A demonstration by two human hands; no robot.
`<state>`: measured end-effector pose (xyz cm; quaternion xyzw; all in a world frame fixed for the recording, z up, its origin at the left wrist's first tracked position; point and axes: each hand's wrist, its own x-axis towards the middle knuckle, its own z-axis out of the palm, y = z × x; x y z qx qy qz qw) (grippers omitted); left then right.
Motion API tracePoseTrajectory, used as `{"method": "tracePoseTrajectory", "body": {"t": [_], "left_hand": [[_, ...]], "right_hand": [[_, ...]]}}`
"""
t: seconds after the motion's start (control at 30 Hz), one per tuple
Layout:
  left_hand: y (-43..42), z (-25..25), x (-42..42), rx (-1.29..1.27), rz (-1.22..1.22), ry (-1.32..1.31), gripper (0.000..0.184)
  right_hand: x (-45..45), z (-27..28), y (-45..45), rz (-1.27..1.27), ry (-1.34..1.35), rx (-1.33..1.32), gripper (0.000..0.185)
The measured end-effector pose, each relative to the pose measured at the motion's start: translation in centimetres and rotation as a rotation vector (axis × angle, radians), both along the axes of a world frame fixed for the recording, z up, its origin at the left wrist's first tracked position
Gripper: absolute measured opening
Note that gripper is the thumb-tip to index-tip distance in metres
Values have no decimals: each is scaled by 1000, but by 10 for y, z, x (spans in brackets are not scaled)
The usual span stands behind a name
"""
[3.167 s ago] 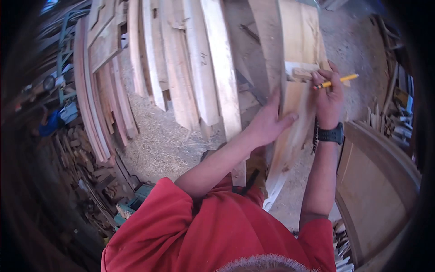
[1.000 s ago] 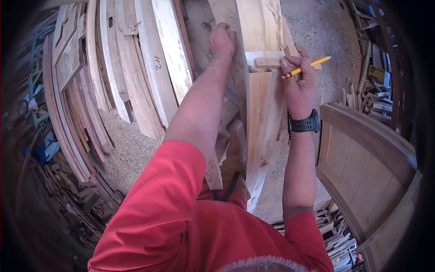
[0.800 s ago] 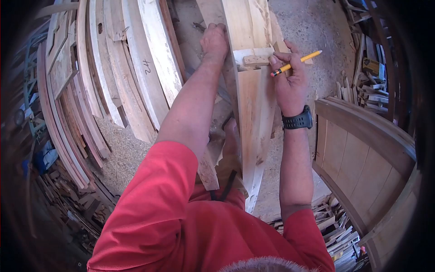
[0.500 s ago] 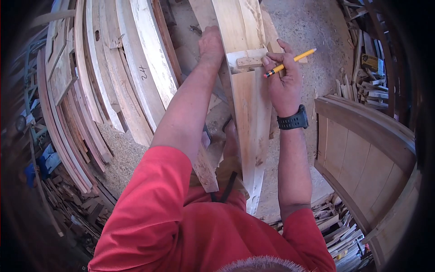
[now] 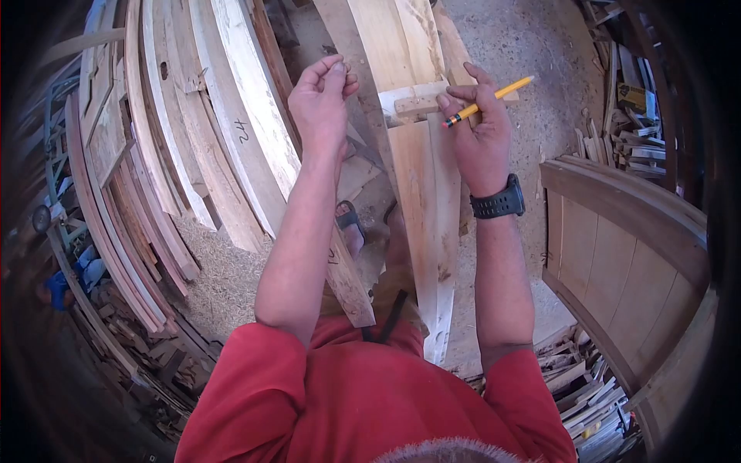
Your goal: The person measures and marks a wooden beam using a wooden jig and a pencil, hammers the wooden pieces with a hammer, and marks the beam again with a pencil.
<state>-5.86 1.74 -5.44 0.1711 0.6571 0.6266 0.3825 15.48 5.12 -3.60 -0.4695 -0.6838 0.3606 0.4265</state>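
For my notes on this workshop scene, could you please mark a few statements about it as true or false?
The right hand holds a yellow pencil. True.
The wristwatch is on the left wrist. False: it is on the right wrist.
The number 24 is written on a plank to the left of both hands. True.
The shirt is blue. False: it is red.

Mostly singles, except the hands point(image 5: 318, 112) and boards point(image 5: 207, 158)
Two hands, one pencil point(image 5: 491, 100), one watch point(image 5: 498, 202), one block point(image 5: 417, 104), boards too many to count lol.
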Motion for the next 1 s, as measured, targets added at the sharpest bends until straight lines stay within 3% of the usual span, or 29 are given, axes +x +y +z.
{"method": "tracePoseTrajectory", "body": {"t": [0.27, 0.37, 0.43, 0.53, 0.77, 0.83, 1.0], "left_hand": [[-37, 31, 13, 34, -182, 4, 27], [-37, 39, 16, 52, -253, 86, 23], [-34, 40, 19, 108, -366, 292, 23], [-28, 46, 27, 37, -449, 291, 21], [-27, 34, 35, 55, -385, 229, 17], [-29, 35, 34, 48, -417, 319, 17], [-24, 34, 20, 18, -494, 252, 15]], "right_hand": [[1, -6, 0, -4, 5, -26, 14], [0, -6, 1, 1, 22, -41, 14], [0, -4, 1, -4, 26, -53, 14], [1, -4, 1, 6, -21, -73, 14], [0, -4, 1, -11, -17, -27, 15], [0, -5, 0, -7, -28, -32, 15], [0, -2, 1, -11, -28, -39, 15]]}}
